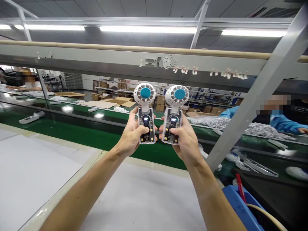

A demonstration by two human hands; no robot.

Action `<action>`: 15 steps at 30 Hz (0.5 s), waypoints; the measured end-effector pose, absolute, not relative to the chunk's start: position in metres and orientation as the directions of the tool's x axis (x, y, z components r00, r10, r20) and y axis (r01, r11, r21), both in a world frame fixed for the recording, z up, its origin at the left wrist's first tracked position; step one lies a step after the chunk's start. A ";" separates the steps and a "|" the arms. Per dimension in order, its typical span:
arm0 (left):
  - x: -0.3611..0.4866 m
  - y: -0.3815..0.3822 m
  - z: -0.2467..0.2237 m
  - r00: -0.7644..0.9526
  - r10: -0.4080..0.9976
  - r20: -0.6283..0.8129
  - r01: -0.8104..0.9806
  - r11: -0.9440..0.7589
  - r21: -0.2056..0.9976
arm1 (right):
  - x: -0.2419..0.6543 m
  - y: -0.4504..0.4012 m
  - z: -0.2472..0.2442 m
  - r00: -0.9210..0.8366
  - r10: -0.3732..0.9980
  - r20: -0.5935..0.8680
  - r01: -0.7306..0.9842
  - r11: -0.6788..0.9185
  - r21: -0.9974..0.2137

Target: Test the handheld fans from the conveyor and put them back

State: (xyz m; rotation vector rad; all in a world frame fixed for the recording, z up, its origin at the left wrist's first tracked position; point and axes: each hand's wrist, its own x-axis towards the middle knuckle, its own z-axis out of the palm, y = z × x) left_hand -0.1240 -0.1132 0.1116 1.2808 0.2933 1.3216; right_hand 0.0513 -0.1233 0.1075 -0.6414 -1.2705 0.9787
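Note:
Two handheld fans are held upright side by side, a small gap between them. My left hand (131,134) is wrapped round the left handheld fan (145,93), its thumb on the front of the handle. Closed the same way, my right hand (186,136) grips the right handheld fan (179,94), thumb likewise on the handle front. Each fan has a white round head with a blue centre and a clear handle showing a dark circuit board and a lit display. The fingers behind the handles are mostly hidden.
Beyond the white work surface (144,195) runs a green conveyor belt (96,140) with white fan parts (32,117). A slanted metal post (255,89) rises at right, near a blue bin (240,205). Across the belt, a person's blue sleeve (286,123) shows beside piled small parts (211,122).

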 end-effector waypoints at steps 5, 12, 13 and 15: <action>-0.122 -0.112 0.107 0.300 0.808 0.507 -0.545 -0.291 0.786 | 0.049 -0.127 0.110 0.063 0.865 0.498 -0.289 0.494 -0.820; -0.124 -0.091 0.087 -0.139 0.706 0.695 -0.069 -0.707 0.704 | 0.047 -0.128 0.114 0.160 0.913 0.375 -0.276 0.406 -0.871; -0.126 -0.089 0.087 -0.184 0.657 0.732 -0.004 -0.745 0.667 | 0.050 -0.131 0.115 0.233 0.866 0.442 -0.205 0.488 -0.848; -0.132 -0.088 0.091 -0.205 0.649 0.733 -0.020 -0.752 0.659 | 0.059 -0.142 0.117 0.274 0.803 0.530 -0.152 0.580 -0.800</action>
